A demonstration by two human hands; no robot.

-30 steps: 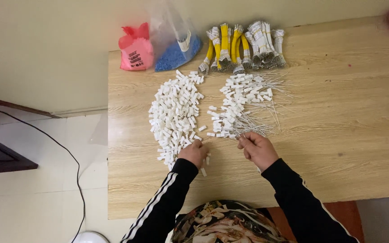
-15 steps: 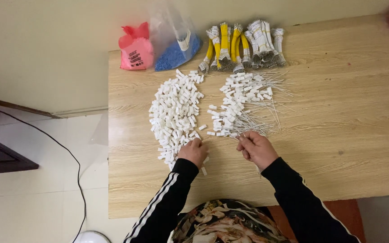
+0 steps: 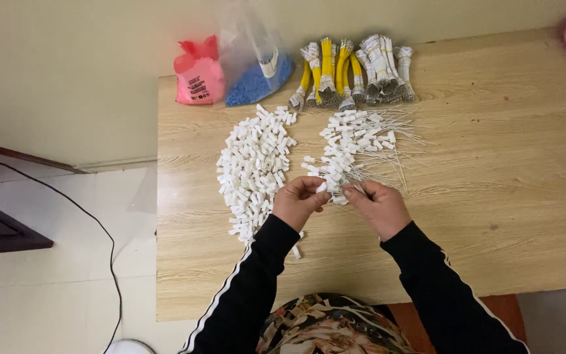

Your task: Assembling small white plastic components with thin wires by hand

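My left hand (image 3: 298, 202) is pinching one small white plastic piece (image 3: 321, 187), and my right hand (image 3: 379, 204) has its fingers closed on a thin wire (image 3: 355, 188), mid-frame on the wooden table (image 3: 506, 196).

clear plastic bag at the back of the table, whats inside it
The clear plastic bag holds a heap of small blue pieces in its bottom and a white label or slip. What the pieces are is too small to tell; the pink bag hides its left edge.
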